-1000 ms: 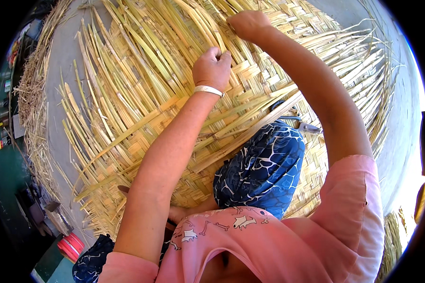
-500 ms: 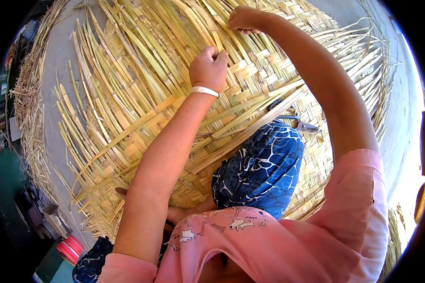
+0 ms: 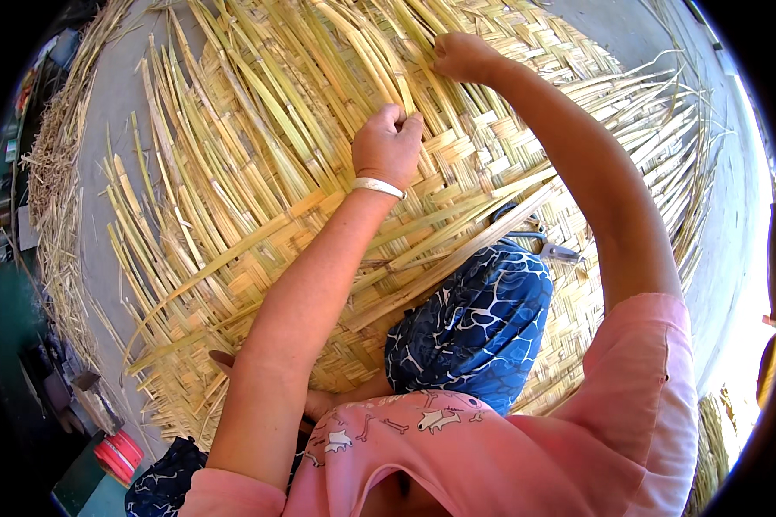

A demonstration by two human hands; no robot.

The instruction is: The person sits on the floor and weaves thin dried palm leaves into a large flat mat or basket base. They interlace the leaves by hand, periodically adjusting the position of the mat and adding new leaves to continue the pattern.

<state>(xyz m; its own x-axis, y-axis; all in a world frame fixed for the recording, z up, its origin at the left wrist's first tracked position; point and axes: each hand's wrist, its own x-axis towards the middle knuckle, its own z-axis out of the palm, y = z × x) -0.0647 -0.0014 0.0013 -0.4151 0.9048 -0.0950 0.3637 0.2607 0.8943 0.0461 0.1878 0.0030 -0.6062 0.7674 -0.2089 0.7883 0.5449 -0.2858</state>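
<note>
A large mat (image 3: 569,310) of pale yellow, flat plant strips, likely split reed, lies in front of me. Its woven part is a diagonal pattern. On its far and left sides, long loose strips (image 3: 259,129) stick out unwoven. My left hand (image 3: 388,145), with a white bangle at the wrist, is closed, thumb against fingers, on a yellow reed strip (image 3: 403,89) at the edge of the weave. Farther off and to the right, my right hand (image 3: 466,59) is curled into a fist beside the strips; what lies inside its fingers is hidden.
Blue-handled shears (image 3: 556,252) lie on the mat beside my knee (image 3: 470,319) in patterned blue cloth. Several loose strips (image 3: 457,241) cross the weave nearby. Dry stalks (image 3: 56,189) are heaped along the left of the grey floor (image 3: 116,95). A pink round object (image 3: 118,455) sits lower left.
The whole view has shifted a little, so everything sits lower. My right hand has come slightly nearer and to the right. My left hand keeps its hold on the strip.
</note>
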